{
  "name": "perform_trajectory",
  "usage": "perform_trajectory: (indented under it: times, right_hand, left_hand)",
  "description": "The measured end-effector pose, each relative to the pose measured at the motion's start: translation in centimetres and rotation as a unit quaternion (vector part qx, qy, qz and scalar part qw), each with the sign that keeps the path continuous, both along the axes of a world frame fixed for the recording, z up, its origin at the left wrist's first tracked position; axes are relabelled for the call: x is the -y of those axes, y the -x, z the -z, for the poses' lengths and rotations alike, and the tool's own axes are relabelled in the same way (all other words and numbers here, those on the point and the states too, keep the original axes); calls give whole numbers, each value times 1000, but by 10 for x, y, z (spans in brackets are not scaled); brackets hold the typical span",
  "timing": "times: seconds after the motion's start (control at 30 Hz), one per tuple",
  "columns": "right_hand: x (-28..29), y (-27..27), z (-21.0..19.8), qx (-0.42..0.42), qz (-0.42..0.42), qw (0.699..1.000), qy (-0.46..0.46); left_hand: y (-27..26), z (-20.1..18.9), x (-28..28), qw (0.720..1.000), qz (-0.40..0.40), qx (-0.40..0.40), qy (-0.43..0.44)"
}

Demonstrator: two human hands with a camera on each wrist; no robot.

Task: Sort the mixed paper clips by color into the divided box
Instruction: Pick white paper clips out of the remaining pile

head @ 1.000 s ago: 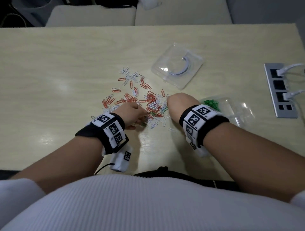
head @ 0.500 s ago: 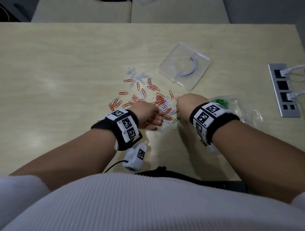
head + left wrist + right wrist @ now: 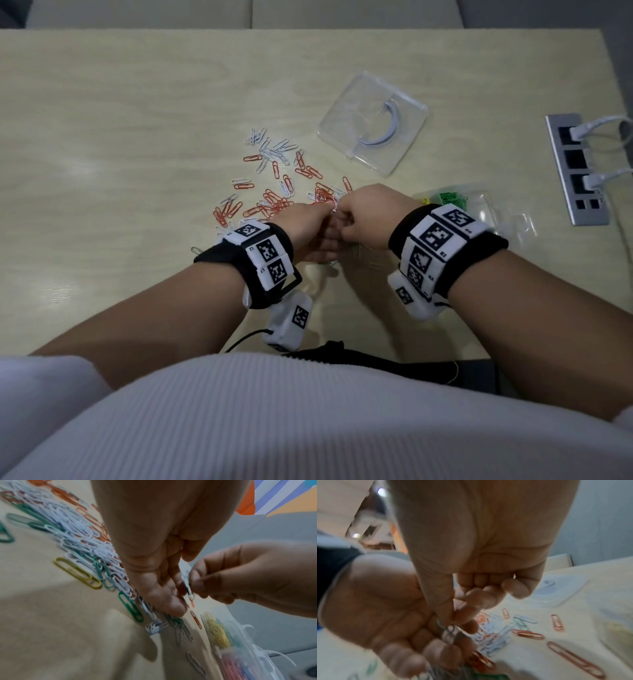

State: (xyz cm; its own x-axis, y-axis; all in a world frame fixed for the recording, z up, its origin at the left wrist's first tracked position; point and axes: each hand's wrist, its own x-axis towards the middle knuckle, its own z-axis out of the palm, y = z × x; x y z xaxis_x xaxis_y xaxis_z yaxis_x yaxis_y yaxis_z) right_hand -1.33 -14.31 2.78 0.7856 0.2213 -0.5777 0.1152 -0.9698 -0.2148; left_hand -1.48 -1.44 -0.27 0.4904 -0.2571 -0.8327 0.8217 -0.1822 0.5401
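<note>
Mixed paper clips (image 3: 274,195), red, white and some green, lie scattered mid-table. My left hand (image 3: 318,236) is turned palm up at the pile's near edge, and its curled fingers (image 3: 436,650) hold several clips (image 3: 450,634). My right hand (image 3: 342,222) meets it from the right. Its thumb and forefinger pinch a dark green clip (image 3: 188,588) right over the left fingers. The clear divided box (image 3: 507,222) lies just right of my right wrist, with green clips (image 3: 448,200) and yellow clips (image 3: 217,631) in separate compartments.
The clear lid (image 3: 373,123) lies behind the pile to the right. A power strip (image 3: 575,168) with white plugs is set in the table at the far right. A loose yellow clip (image 3: 77,573) and a green clip (image 3: 131,607) lie near my left hand.
Both hands were picking in the pile a second ago. They have drawn together, the left hand turned palm up and the right hand's pinch now over its fingers.
</note>
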Motion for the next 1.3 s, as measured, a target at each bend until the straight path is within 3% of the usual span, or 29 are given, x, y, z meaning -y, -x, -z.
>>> perform_trajectory:
  times: [0.07,0.13,0.27,0.4,0.67,0.8,0.9,1.17,1.3]
  right_hand:
    - [0,-1,0,19,22,999,-36]
    - [5,0,7,46,45,998,-14]
    - [6,13,26,42,-8,995,85]
    - [4,16,29,53,-22,993,101]
    - [-6,16,6,35,84,989,-116]
    - [1,4,19,105,154,982,-14]
    - [12,-2,25,83,130,987,49]
    - [15,-18,28,67,69,991,90]
    - [15,-20,33,61,89,990,94]
  left_hand:
    - [1,-2,1,1000,3,-10,14]
    - [1,-2,-3,1000,22,-11,-10]
    - [4,2,-10,998,49,-4,-50]
    - [7,4,-12,997,48,3,-60]
    - [4,2,-5,1000,10,10,-18]
    - [1,0,-9,1000,23,-7,-16]
    - [1,-1,-14,999,22,0,-33]
    - [1,-3,-23,999,13,3,-45]
    - [0,-3,-27,999,0,1,-50]
